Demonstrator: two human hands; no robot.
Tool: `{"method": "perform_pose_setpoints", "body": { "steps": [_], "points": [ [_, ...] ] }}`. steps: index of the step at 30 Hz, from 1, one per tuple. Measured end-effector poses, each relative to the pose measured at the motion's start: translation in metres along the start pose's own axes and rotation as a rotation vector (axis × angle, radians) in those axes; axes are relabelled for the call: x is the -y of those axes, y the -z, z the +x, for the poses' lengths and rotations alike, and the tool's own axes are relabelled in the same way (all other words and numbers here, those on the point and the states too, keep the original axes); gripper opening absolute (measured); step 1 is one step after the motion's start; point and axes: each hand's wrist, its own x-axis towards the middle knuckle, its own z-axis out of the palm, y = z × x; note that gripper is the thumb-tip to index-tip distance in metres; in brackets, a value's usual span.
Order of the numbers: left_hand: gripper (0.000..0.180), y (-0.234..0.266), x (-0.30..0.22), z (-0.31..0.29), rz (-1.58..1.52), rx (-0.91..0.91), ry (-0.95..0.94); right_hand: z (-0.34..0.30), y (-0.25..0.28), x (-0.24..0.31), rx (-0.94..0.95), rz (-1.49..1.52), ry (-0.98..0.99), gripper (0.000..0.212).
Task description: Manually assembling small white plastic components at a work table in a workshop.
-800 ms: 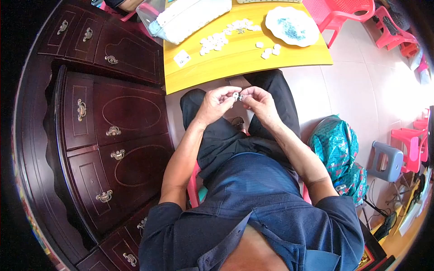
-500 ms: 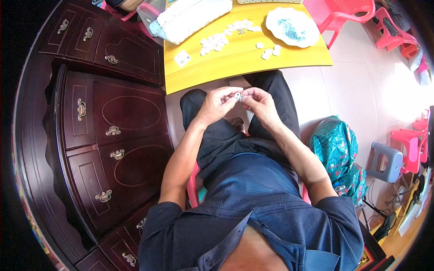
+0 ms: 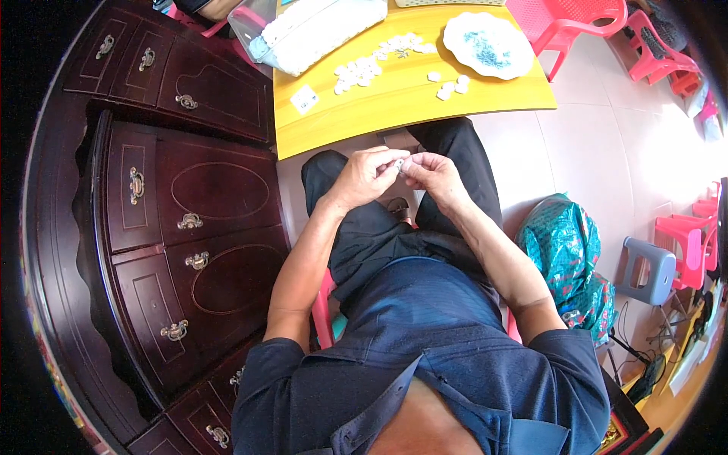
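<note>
“Starting at your far left, what stood there?”

“A dark wooden cabinet with metal pulls. Right of it came the yellow tabletop, carrying a white card and, past that, a scatter of white bits.”

“And your left grip?”

“I had it over my lap, off the tabletop's near edge, thumb and fingers pinched on a small pale piece.”

“So the piece wasn't on the tabletop?”

“No, it hung in the air between my two grips, held at the fingertips.”

“What had just changed?”

“My right grip. A moment earlier its fingertips sat slightly apart from the left ones, and more of the piece showed. By then they had closed in, pinched on the piece's right side and covering much of it. I'd judge that put both grips to work on one spot. Whether a second part sat under the fingertips, I couldn't tell.”

“Anything farther right?”

“A few loose chips near the tabletop's edge, a scalloped white plate with blue stuff in it, then a shiny green bag on the floor.”
</note>
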Motion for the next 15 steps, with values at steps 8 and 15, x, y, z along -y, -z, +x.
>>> {"method": "perform_pose_setpoints", "body": {
  "steps": [8,15],
  "points": [
    [0.052,-0.006,-0.020,0.001,0.214,-0.104,0.013,0.000,0.001,-0.002,-0.004,0.152,-0.036,0.012],
    [0.039,-0.022,-0.017,0.000,0.472,-0.265,-0.133,-0.005,-0.008,0.001,-0.042,0.307,-0.048,0.009]
  ]
}}
